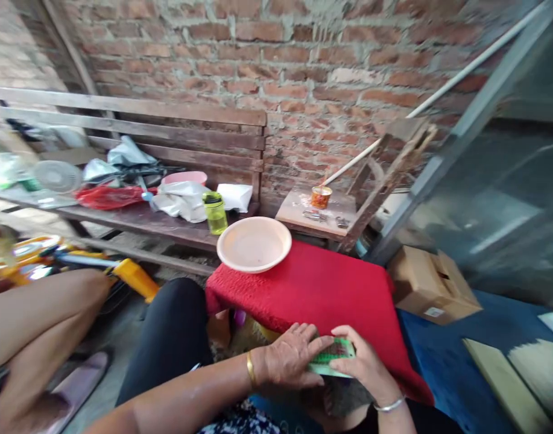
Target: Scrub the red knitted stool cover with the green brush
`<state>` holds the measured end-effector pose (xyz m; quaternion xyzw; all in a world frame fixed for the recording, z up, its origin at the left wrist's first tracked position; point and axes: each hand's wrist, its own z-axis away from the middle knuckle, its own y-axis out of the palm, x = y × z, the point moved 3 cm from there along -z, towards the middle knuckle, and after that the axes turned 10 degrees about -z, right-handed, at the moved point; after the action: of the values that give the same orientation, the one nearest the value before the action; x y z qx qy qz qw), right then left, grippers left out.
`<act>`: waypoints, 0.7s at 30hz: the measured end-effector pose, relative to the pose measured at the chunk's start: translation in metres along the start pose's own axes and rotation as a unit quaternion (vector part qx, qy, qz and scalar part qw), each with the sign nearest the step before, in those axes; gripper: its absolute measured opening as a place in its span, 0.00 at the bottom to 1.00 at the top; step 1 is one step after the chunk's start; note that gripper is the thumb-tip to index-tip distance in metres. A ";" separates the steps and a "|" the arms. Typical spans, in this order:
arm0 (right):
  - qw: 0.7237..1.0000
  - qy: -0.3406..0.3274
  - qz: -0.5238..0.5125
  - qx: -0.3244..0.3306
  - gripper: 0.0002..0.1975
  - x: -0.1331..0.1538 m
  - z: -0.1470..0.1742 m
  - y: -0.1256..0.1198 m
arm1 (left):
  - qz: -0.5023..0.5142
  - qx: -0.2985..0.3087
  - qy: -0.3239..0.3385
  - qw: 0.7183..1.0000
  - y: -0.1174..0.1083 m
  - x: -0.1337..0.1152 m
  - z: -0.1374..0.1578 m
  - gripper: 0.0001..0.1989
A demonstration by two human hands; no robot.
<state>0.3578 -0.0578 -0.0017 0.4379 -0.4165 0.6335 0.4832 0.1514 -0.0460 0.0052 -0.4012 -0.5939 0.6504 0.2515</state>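
My left hand (292, 360) and my right hand (364, 364) both grip a small green flat object (333, 357) with a dark patterned face, at the near edge of a red cloth (321, 286) covering a low table. My left wrist wears a gold bangle, my right a silver one. What the green object is stays unclear, since my fingers cover much of it. A pale pink bowl (254, 243), with nothing in it, sits on the far left corner of the red cloth.
A wooden bench (135, 217) at left carries a green bottle (215, 212), plastic bags and a pink basin. A small wooden stool (319, 214) with an orange cup (321, 196) stands behind. A cardboard box (432, 286) lies at right. Another person's bare leg (36, 313) is at left.
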 end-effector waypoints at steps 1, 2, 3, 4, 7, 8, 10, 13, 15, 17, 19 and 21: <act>1.000 -0.005 -0.019 0.011 0.28 0.004 0.001 0.004 | 0.014 -0.017 -0.011 1.000 -0.001 0.000 0.003 0.42; 0.999 -0.011 -0.036 0.020 0.27 0.008 0.001 0.008 | 0.031 -0.032 -0.018 0.999 0.000 0.001 0.007 0.42; 0.998 -0.018 -0.048 0.025 0.27 0.011 0.001 0.012 | 0.043 -0.042 -0.025 0.998 0.002 0.003 0.010 0.43; 0.998 -0.024 -0.046 0.023 0.27 0.014 0.000 0.015 | 0.054 -0.046 -0.030 0.997 0.006 0.007 0.012 0.44; 0.999 -0.037 -0.017 0.014 0.28 0.019 -0.007 0.024 | 0.075 -0.040 -0.044 0.995 0.018 0.020 0.013 0.46; 0.999 -0.049 0.000 0.008 0.28 0.020 -0.009 0.027 | 0.073 -0.045 -0.054 0.995 0.019 0.025 0.012 0.45; 0.994 -0.086 0.056 -0.041 0.26 0.023 -0.012 0.030 | 0.057 -0.071 -0.088 0.992 0.015 0.036 0.013 0.41; 0.972 -0.122 0.123 -0.160 0.22 0.024 -0.012 0.022 | 0.010 -0.117 -0.172 0.978 -0.005 0.059 0.022 0.36; 0.961 -0.116 0.131 -0.213 0.23 0.018 -0.012 0.005 | -0.046 -0.124 -0.245 0.961 -0.019 0.080 0.033 0.34; 0.950 -0.110 0.144 -0.256 0.25 0.007 -0.013 -0.017 | -0.120 -0.109 -0.316 0.935 -0.028 0.100 0.046 0.31; 0.928 -0.107 0.188 -0.304 0.25 -0.007 -0.013 -0.037 | -0.184 -0.076 -0.372 0.907 -0.030 0.117 0.056 0.30; 0.909 -0.105 0.234 -0.328 0.24 -0.021 -0.011 -0.048 | -0.214 -0.045 -0.410 0.886 -0.027 0.126 0.059 0.29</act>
<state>0.4058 -0.0437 -0.0197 0.2088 -0.7396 0.5069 0.3905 0.0291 0.0259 0.0020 0.0273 -0.7440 0.6600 0.1009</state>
